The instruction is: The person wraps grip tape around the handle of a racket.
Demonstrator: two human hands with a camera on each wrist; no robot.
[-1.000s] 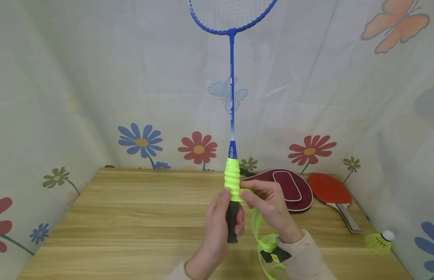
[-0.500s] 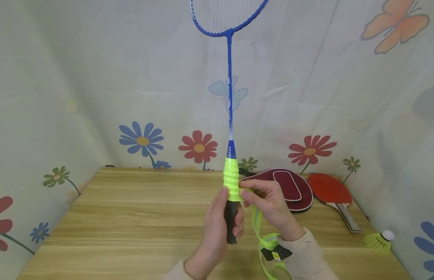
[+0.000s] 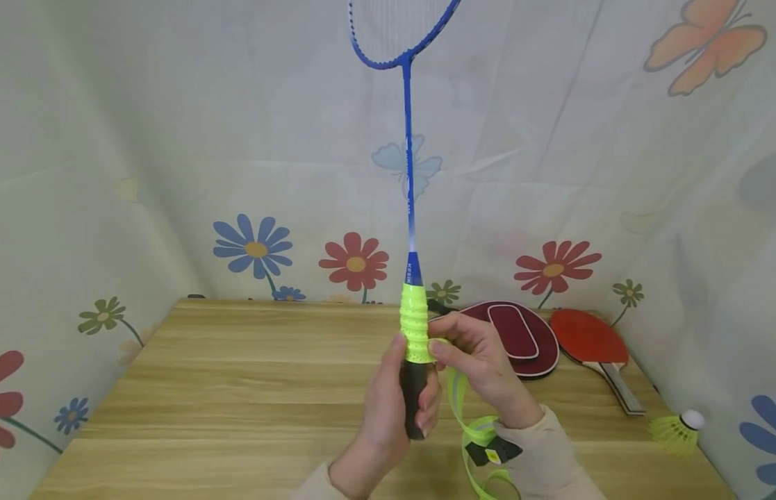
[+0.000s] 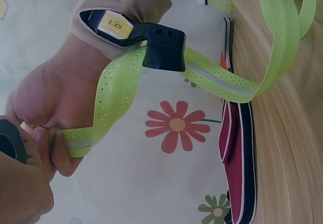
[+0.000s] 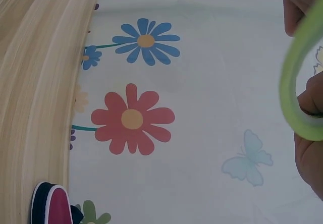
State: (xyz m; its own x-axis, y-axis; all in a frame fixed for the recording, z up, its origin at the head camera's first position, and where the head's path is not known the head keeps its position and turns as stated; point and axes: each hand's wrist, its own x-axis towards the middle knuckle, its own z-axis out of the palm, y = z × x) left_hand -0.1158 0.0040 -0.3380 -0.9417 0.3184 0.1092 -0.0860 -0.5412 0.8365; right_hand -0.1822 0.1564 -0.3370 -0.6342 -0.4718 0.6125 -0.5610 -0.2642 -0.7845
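Note:
A blue badminton racket (image 3: 408, 132) stands nearly upright, its head cut off by the top of the head view. Round its lower part my left hand (image 3: 383, 410) grips the black handle (image 3: 413, 396), thumb up along the side. Ridged yellow-green grip tape (image 3: 415, 319) covers the handle's upper part in overlapping turns. My right hand (image 3: 484, 361) pinches the tape's loose length close to the handle. From there the tape (image 4: 119, 88) runs past the right sleeve in the left wrist view and curls down to the table. Fingers and a blurred tape loop (image 5: 288, 98) edge the right wrist view.
On the wooden table (image 3: 250, 389), a maroon paddle case (image 3: 544, 344) and a red table tennis paddle (image 3: 588, 337) lie at the back right. A yellow shuttlecock (image 3: 678, 432) lies near the right edge. A flower-printed curtain (image 3: 287, 139) hangs behind.
The racket has turned about its shaft, so its head looks narrower. Its upper end has shifted slightly left. Both hands keep nearly the same place and hold.

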